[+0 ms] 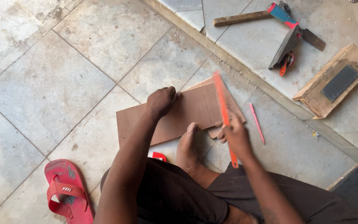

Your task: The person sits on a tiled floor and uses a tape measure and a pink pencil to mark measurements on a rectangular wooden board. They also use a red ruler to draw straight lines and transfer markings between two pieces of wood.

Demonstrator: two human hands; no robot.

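A thin brown board point(175, 116) lies flat on the tiled floor. My left hand point(161, 101) presses down on its far edge with fingers curled. My right hand point(233, 135) grips an orange-red hand saw point(223, 108) that stands blurred over the board's right end. My bare foot point(187, 147) rests on the board's near edge. A second board piece point(233, 108) lies under the right end.
A pink pencil point(257, 123) lies right of the board. On the raised ledge sit a hammer point(253, 16), a trowel-like tool point(289, 41) and a wooden block with a grey grille point(334, 81). A red sandal point(68, 191) lies at lower left; a small red object point(159, 156) by my knee.
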